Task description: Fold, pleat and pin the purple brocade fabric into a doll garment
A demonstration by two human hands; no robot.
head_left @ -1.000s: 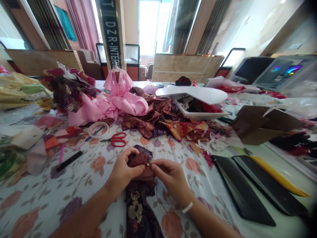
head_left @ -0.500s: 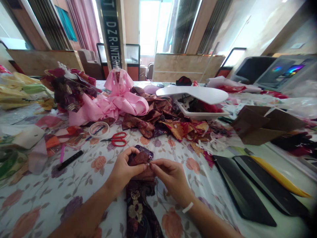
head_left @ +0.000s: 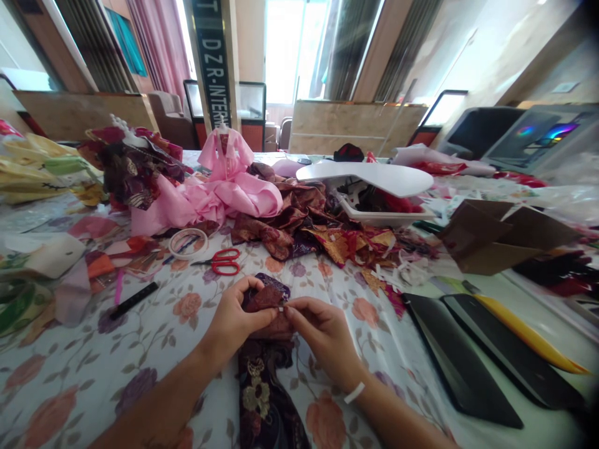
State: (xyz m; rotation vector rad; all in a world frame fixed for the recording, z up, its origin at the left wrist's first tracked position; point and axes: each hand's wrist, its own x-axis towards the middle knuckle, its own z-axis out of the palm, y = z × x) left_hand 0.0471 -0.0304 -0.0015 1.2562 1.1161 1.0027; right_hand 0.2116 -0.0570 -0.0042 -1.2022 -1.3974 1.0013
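Observation:
A dark patterned fabric piece (head_left: 262,390) with gold motifs runs from the bottom edge up to the hands, with a reddish-brown part (head_left: 269,327) near its upper end. My left hand (head_left: 238,318) is closed on this fabric, thumb pressed on top. My right hand (head_left: 318,324) pinches at the brown part beside the left thumb. A tiny pale item shows between the fingertips, too small to identify. Red-handled scissors (head_left: 225,262) and a white tape roll (head_left: 188,244) lie beyond my left hand.
Pink fabric (head_left: 248,196) and a small dressed form (head_left: 225,153) stand at the back. A white board (head_left: 365,177) rests over a tray (head_left: 379,216). Black flat pieces (head_left: 463,362) and a brown paper bag (head_left: 496,237) lie right. A black bar (head_left: 134,300) lies left.

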